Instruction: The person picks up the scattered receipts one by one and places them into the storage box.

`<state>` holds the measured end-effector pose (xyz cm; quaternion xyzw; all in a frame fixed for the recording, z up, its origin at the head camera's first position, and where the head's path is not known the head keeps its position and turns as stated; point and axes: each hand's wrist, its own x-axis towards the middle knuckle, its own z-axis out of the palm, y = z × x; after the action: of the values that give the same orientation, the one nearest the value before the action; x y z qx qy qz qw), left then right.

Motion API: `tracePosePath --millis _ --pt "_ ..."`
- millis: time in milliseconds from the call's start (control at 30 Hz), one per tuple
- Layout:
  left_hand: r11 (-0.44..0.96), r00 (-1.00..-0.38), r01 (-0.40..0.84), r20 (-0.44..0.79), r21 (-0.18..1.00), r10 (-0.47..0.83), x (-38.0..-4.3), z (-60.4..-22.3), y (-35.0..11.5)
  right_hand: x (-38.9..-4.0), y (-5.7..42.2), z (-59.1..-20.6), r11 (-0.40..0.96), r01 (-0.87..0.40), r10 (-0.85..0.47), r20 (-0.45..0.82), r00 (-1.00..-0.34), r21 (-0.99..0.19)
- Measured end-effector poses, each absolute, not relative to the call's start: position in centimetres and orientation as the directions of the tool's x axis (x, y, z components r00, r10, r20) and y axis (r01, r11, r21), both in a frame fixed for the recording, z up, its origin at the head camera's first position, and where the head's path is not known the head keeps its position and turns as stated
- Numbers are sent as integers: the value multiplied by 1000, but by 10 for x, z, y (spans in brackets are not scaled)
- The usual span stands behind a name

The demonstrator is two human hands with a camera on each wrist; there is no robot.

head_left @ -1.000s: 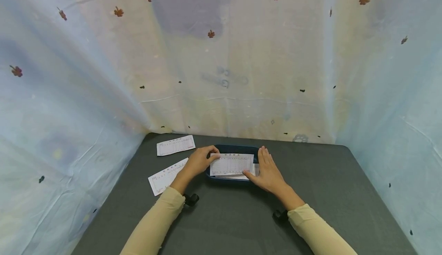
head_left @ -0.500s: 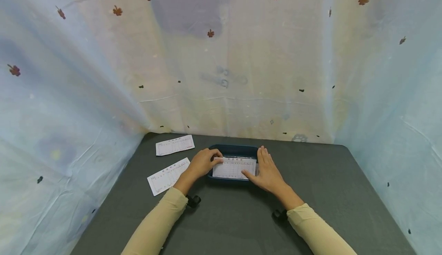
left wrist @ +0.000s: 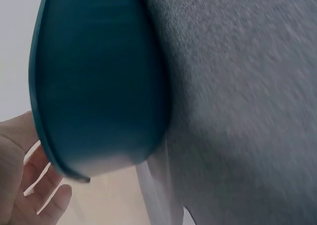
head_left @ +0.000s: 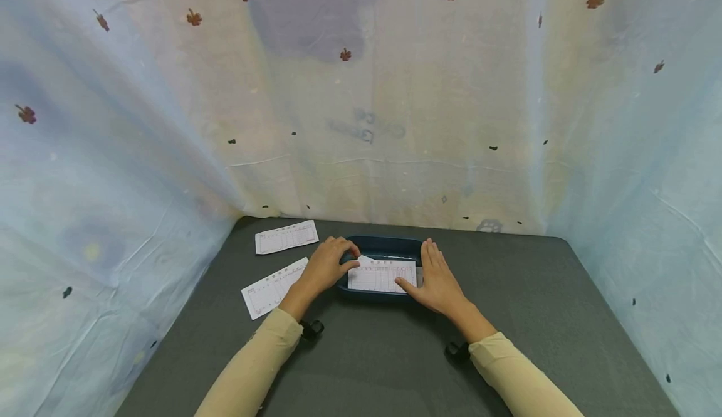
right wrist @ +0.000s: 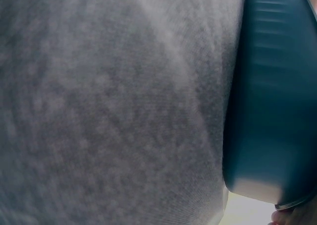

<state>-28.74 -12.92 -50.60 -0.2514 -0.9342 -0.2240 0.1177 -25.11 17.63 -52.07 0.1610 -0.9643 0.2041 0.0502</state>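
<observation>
In the head view a dark blue tub [head_left: 395, 241] holds printed paper slips [head_left: 380, 277], with the corner of another slip showing behind the top one. My left hand [head_left: 324, 266] is at the tub's left end, fingers curved over the rim, thumb and fingertips at the slips' upper left corner. Along the right end lies my right hand [head_left: 440, 285], its fingers straight and its thumb reaching over the top slip. The left wrist view catches the tub's outer wall [left wrist: 99, 76] with fingers behind its rim; the right wrist view has mostly the opposite wall [right wrist: 277, 101].
Two more printed slips lie left of the tub, one farther back [head_left: 286, 237] and one nearer [head_left: 273, 288], partly behind the left hand. The dark grey table [head_left: 383, 360] is bordered by a pale patterned curtain [head_left: 395, 110] behind and at both sides.
The top slip has come down from its raised position into the tub. My left hand dipped right with it, then shifted slightly back left. The right hand has stayed in place.
</observation>
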Motion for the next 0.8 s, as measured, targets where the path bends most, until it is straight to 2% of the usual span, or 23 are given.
tracePosePath --millis 300,800 --pt "793 -878 461 331 397 345 -279 -507 -163 -249 176 -521 862 -340 -291 181 -939 -377" --pt "826 -939 332 244 456 243 -263 -506 -240 -250 176 -521 858 -342 -290 188 -938 -383"
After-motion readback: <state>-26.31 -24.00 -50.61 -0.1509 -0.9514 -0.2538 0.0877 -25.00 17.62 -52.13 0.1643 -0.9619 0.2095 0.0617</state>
